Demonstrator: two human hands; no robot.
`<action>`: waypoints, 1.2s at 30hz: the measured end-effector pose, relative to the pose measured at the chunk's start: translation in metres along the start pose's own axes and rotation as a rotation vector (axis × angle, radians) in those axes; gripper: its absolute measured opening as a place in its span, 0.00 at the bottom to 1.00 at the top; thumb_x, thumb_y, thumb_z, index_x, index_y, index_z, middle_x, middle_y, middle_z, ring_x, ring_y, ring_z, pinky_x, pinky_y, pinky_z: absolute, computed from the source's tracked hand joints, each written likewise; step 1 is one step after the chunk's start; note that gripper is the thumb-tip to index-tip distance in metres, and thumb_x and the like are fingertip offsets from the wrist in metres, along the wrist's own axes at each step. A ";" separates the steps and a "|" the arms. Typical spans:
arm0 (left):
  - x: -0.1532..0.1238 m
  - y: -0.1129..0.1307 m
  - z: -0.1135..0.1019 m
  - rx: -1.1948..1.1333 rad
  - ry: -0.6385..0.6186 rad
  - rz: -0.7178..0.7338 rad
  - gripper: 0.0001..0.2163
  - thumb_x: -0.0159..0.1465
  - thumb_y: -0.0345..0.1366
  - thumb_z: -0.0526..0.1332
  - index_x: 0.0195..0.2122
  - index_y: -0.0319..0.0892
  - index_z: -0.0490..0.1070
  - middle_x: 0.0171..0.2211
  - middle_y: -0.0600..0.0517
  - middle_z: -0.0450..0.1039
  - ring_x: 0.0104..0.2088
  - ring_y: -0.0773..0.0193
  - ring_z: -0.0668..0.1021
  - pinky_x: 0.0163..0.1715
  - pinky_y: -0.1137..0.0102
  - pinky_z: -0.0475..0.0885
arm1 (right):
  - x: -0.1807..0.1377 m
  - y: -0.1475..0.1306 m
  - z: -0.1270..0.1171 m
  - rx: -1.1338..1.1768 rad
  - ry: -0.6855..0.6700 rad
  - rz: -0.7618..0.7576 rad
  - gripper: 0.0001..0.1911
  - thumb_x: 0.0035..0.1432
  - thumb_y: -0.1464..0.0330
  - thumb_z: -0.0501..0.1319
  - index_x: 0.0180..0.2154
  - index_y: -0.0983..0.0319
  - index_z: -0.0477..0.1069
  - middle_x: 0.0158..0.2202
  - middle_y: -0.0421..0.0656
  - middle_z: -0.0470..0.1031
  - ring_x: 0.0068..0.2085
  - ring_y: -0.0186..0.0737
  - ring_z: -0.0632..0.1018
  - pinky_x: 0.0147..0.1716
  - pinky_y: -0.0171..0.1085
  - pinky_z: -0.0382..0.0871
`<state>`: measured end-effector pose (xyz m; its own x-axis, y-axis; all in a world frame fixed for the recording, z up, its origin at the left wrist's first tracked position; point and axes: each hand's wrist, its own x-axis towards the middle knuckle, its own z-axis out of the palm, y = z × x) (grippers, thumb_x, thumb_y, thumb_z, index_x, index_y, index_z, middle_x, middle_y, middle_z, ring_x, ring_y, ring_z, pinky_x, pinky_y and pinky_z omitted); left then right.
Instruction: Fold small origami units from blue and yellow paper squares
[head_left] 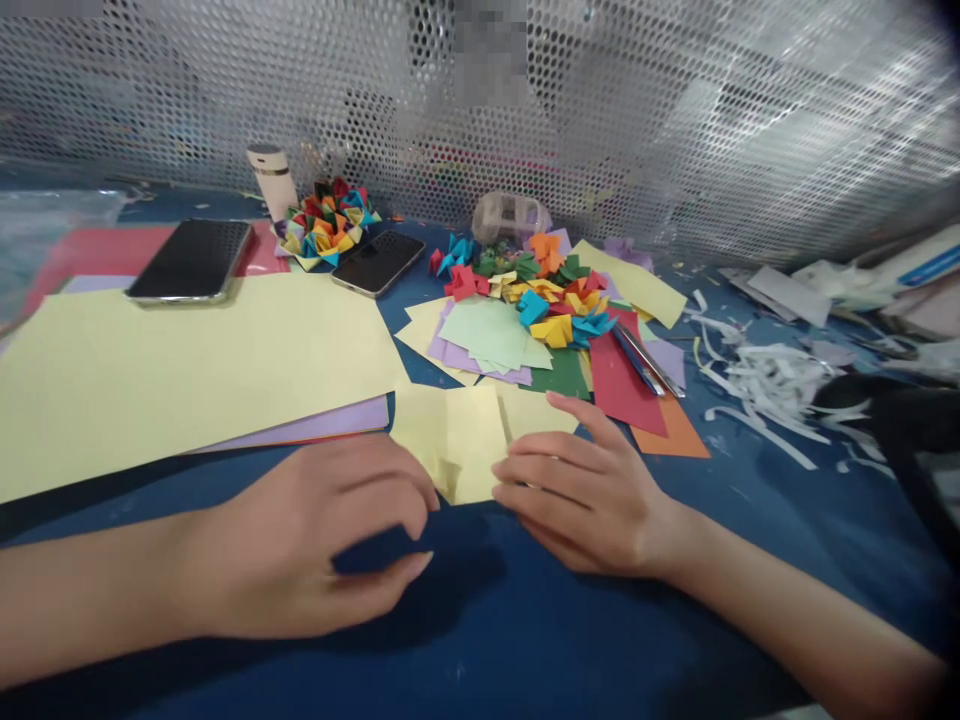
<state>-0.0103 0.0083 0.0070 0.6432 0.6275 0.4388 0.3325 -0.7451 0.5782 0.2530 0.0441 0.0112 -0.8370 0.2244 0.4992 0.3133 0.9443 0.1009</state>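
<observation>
A small pale yellow paper square (457, 440) lies on the blue table (525, 640), partly folded at its near corner. My left hand (315, 540) rests beside it, fingers curled, fingertips touching the paper's near left edge. My right hand (585, 490) lies on the paper's right side, fingers stretched flat and pressing it down. Neither hand lifts the paper off the table.
A large yellow sheet (172, 370) over a purple one lies at left. Two phones (191, 260) (379, 262) lie behind it. Folded colourful paper pieces (540, 285), loose coloured sheets, a pen (645, 365), white paper strips (765, 385) and a perforated metal screen (600, 120) stand beyond.
</observation>
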 end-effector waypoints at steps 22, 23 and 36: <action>-0.011 -0.006 0.009 0.522 -0.228 0.254 0.15 0.69 0.35 0.52 0.53 0.40 0.71 0.49 0.47 0.77 0.50 0.53 0.78 0.47 0.61 0.77 | 0.006 0.011 0.018 0.444 -0.101 0.378 0.07 0.59 0.66 0.66 0.31 0.63 0.73 0.30 0.40 0.78 0.34 0.36 0.76 0.48 0.41 0.64; -0.011 -0.007 0.009 0.520 -0.226 0.254 0.15 0.69 0.35 0.52 0.53 0.40 0.71 0.49 0.47 0.77 0.50 0.54 0.78 0.48 0.62 0.76 | 0.007 0.010 0.020 0.435 -0.097 0.400 0.08 0.59 0.65 0.66 0.32 0.64 0.73 0.30 0.41 0.78 0.34 0.36 0.76 0.46 0.41 0.64; -0.011 -0.004 0.010 0.519 -0.254 0.184 0.17 0.70 0.39 0.49 0.57 0.42 0.67 0.50 0.49 0.76 0.50 0.55 0.77 0.46 0.62 0.74 | 0.011 0.004 0.031 0.389 -0.100 0.515 0.11 0.61 0.61 0.63 0.32 0.63 0.73 0.30 0.43 0.76 0.35 0.39 0.73 0.40 0.40 0.63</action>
<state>-0.0115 0.0024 -0.0073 0.8452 0.4519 0.2852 0.4521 -0.8893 0.0694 0.2314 0.0577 -0.0094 -0.6664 0.6753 0.3161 0.5159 0.7237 -0.4585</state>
